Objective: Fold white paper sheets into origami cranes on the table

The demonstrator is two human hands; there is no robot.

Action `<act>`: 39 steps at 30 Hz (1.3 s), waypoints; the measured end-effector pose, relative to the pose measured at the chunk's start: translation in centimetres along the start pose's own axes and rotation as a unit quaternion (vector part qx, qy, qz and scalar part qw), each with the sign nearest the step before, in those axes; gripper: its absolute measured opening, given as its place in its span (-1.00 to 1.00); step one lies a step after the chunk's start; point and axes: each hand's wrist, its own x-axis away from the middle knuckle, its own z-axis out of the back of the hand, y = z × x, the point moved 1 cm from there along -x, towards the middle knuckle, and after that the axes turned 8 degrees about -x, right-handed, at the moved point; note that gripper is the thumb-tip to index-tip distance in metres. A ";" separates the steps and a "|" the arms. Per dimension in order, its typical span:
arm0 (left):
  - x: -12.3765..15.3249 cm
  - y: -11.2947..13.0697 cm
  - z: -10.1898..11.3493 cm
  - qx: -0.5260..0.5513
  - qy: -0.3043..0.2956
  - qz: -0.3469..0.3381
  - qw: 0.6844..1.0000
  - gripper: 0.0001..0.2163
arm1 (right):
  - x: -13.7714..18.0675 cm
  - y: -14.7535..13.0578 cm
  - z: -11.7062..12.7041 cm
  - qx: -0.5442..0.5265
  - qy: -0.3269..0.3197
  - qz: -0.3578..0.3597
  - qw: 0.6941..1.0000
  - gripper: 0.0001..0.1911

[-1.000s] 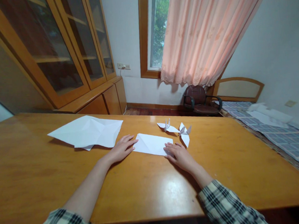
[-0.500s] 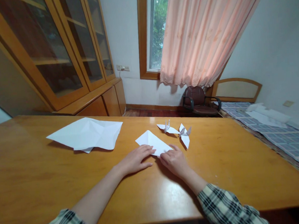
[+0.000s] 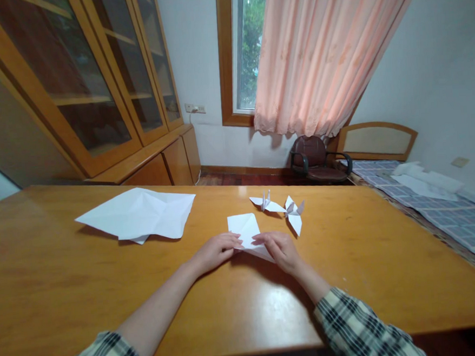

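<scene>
A small folded sheet of white paper lies before me, its crease lines showing and a narrow flap along its near edge. At its lower left corner, my left hand grips the paper with fingertips on top. My right hand has its fingers closed on the right side of the same paper, where a pointed end sticks out under the hand. Just beyond my right hand, two white paper cranes rest close together on the table.
Larger creased white sheets lie on the left of the wooden table. Past the far edge are a glass-door cabinet, a brown armchair and a pink curtain. A bed stands to the right.
The folded paper has turned and now shows a squarish face with a flap at the near edge. Both hands have shifted their hold on it; the cranes stay put.
</scene>
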 end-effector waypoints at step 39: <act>-0.3 1.9 0.0 -0.240 0.116 0.243 0.932 -0.59 | -2.6 1.9 -2.1 0.204 0.067 -0.335 0.917 -0.65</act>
